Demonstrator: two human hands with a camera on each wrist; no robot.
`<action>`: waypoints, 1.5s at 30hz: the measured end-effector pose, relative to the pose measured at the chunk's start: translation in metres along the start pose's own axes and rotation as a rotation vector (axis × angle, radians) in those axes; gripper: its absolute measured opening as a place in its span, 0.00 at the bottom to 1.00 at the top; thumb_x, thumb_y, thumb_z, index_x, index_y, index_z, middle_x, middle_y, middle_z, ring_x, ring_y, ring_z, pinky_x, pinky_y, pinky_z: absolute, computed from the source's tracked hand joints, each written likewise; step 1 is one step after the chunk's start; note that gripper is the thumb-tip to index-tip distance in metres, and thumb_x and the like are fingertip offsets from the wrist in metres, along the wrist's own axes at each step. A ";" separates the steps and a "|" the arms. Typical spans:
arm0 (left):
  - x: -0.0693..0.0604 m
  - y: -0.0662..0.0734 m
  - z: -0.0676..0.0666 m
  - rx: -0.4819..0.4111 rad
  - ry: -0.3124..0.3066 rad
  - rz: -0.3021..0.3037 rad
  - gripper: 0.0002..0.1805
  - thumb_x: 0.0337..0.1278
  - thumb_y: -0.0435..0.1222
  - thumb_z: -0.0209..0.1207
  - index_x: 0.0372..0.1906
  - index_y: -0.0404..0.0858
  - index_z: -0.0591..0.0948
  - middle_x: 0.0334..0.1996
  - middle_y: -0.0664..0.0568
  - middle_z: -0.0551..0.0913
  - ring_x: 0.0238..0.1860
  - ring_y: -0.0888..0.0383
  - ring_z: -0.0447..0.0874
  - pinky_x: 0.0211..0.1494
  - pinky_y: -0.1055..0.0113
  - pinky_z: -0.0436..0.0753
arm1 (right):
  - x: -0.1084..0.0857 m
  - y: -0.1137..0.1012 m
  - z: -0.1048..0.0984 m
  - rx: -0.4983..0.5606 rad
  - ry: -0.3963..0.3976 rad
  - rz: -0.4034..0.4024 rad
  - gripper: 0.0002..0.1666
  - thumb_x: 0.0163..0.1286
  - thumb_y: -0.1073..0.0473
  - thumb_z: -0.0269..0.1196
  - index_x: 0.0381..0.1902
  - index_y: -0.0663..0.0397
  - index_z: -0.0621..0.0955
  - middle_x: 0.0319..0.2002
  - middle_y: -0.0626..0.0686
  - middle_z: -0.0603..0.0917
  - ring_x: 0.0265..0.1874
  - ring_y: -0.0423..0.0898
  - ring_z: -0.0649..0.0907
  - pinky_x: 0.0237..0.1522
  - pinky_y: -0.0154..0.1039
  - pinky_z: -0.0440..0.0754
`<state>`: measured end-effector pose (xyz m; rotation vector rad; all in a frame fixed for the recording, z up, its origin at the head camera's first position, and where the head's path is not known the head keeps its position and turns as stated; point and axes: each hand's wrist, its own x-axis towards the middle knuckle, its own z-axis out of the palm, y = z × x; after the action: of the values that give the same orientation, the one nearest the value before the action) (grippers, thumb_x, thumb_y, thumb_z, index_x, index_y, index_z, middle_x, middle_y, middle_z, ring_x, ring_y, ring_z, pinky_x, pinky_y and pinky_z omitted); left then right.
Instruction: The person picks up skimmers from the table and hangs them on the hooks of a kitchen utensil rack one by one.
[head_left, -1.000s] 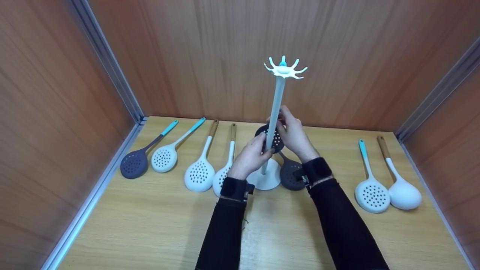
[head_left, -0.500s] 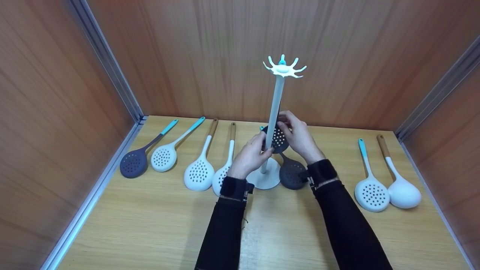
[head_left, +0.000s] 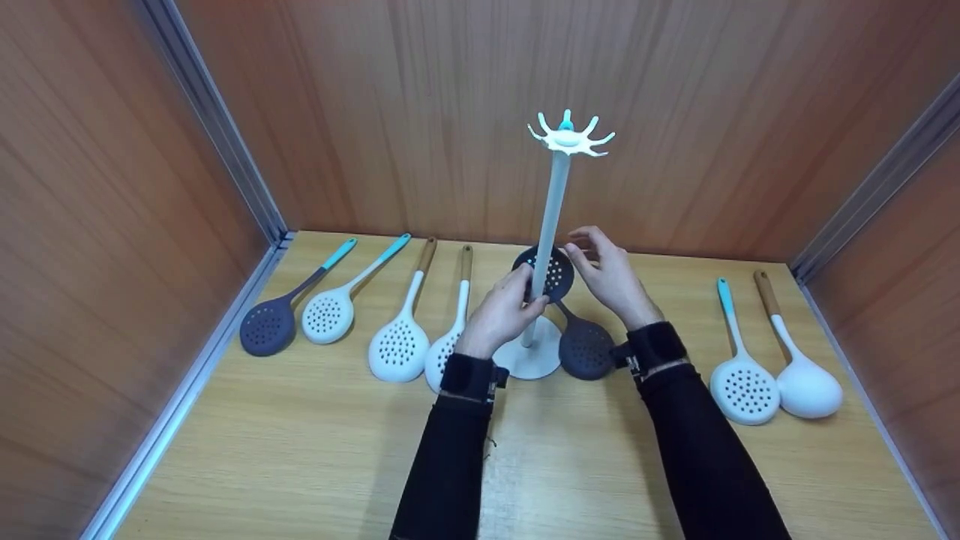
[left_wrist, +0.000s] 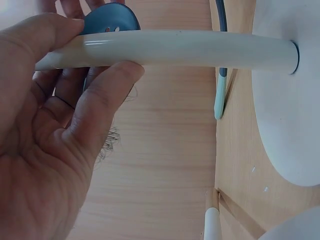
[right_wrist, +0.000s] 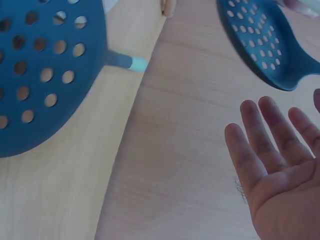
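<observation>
A tall white utensil stand (head_left: pixel 551 217) with a round base and a crown of hooks rises from the table. My left hand (head_left: pixel 499 311) grips its pole partway up; thumb and fingers lie on either side of it in the left wrist view. Behind the pole hangs a dark skimmer (head_left: pixel 559 276), its turquoise handle end (head_left: pixel 566 124) showing among the hooks. My right hand (head_left: pixel 611 277) is just right of this skimmer, apart from it, fingers spread in the right wrist view. Beside the base another dark skimmer (head_left: pixel 586 349) lies on the table.
Left of the stand lie a dark skimmer (head_left: pixel 268 328), a turquoise-handled white skimmer (head_left: pixel 328 316) and two wooden-handled white skimmers, one (head_left: pixel 398 349) partly beside the other (head_left: pixel 442 356). At right are a white skimmer (head_left: pixel 745 391) and a white ladle (head_left: pixel 810 386). Wooden panels (head_left: pixel 420 112) enclose the table.
My right hand has let go of the hanging skimmer and drawn away to the right and down, its fingers opening. The skimmer has swung slightly behind the pole. My left hand has stayed put.
</observation>
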<state>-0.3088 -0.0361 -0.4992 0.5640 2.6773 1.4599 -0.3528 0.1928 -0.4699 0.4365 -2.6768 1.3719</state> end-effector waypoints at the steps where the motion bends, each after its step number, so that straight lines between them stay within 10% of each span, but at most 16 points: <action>1: 0.000 0.000 0.000 -0.002 0.000 -0.002 0.12 0.90 0.37 0.65 0.66 0.42 0.79 0.56 0.47 0.85 0.56 0.54 0.89 0.60 0.56 0.95 | 0.000 0.002 0.001 -0.006 -0.001 0.013 0.26 0.97 0.47 0.58 0.81 0.55 0.77 0.76 0.64 0.86 0.80 0.66 0.84 0.86 0.68 0.80; 21: 0.000 0.000 0.000 0.022 0.001 -0.009 0.10 0.90 0.39 0.65 0.63 0.43 0.79 0.52 0.50 0.84 0.51 0.55 0.86 0.53 0.59 0.91 | -0.001 0.030 0.007 -0.122 -0.076 0.201 0.25 0.98 0.50 0.55 0.82 0.54 0.76 0.78 0.66 0.83 0.79 0.68 0.83 0.82 0.69 0.83; 45: -0.002 -0.001 0.001 0.042 0.034 0.032 0.09 0.90 0.38 0.65 0.61 0.42 0.79 0.51 0.50 0.84 0.50 0.56 0.85 0.53 0.59 0.90 | -0.012 0.047 0.015 -0.211 -0.243 0.245 0.27 0.97 0.51 0.55 0.83 0.58 0.77 0.76 0.70 0.86 0.74 0.67 0.87 0.78 0.65 0.87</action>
<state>-0.3064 -0.0359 -0.5008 0.5932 2.7433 1.4370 -0.3549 0.2093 -0.5177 0.2764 -3.1234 1.1329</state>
